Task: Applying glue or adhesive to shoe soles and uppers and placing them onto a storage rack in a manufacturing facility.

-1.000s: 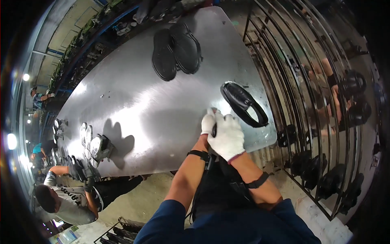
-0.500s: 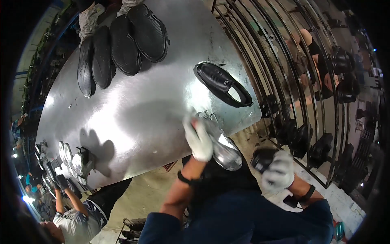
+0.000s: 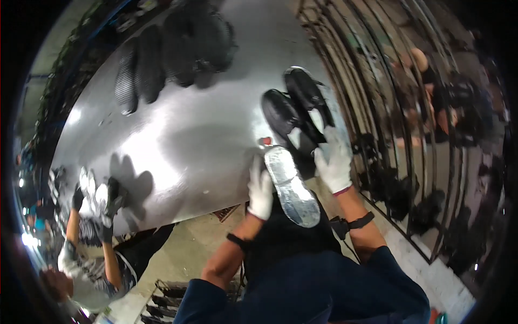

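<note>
My left hand [image 3: 260, 189], in a white glove, grips the left side of a long silver-grey shoe form [image 3: 292, 187], which juts from the metal table's [image 3: 178, 146] near edge toward my body. My right hand [image 3: 334, 160], also gloved in white, holds a black shoe [image 3: 305, 141] with a pale lining just beyond the form's tip. Two more black shoes [image 3: 280, 112] [image 3: 305, 90] lie side by side on the table right behind it. A small red thing [image 3: 265, 141] sits by the form's tip.
Several black soles [image 3: 141, 70] and dark shoe parts [image 3: 208, 39] lie at the table's far end. A co-worker [image 3: 91, 227] in dark gloves handles items at the table's left corner. A metal rack [image 3: 388, 124] holding dark shoes stands on the right. A low shoe rack [image 3: 170, 297] is on the floor.
My right hand has come up from beside my body to the table edge and taken hold of a black shoe. My view has shifted, and a second black shoe now lies by the first.
</note>
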`<state>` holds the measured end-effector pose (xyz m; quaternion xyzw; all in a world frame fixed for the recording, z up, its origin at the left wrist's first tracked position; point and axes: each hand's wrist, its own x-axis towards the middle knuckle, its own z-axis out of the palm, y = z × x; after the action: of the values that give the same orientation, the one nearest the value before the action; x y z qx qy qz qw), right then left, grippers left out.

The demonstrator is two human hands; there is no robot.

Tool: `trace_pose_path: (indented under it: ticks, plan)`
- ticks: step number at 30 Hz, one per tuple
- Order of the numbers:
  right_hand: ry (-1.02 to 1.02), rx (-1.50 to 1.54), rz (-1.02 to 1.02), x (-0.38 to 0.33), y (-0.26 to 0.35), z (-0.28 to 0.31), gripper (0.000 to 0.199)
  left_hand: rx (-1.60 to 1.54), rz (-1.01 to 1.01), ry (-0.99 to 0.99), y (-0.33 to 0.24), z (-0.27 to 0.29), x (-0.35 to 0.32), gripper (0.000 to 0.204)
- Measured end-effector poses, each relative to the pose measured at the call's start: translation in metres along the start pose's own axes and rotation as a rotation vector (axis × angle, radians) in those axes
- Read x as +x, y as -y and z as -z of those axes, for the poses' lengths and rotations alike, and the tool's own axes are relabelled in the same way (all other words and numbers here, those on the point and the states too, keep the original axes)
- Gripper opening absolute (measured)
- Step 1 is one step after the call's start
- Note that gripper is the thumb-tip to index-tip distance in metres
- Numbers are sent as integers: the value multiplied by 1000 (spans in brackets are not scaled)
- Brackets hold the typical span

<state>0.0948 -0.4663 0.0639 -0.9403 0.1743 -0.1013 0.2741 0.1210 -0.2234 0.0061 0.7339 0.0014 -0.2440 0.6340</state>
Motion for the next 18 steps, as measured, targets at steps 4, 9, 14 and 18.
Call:
trace_pose_path:
  ticks: [4, 9, 14, 18]
  plan:
    - [452, -417, -277, 66, -41, -30, 66, -926, 487, 171, -30, -63, -19, 65]
    - [283, -352, -129, 85, -70, -76, 38, -1100, 161, -126, -15, -71, 38, 82]
    - [297, -318, -136, 90, -84, -87, 39, -1378, -29, -534, -35, 64, 73, 57]
    - [286, -278, -152, 90, -89, -89, 49, -1363, -165, -1006, -38, 230, 65, 65]
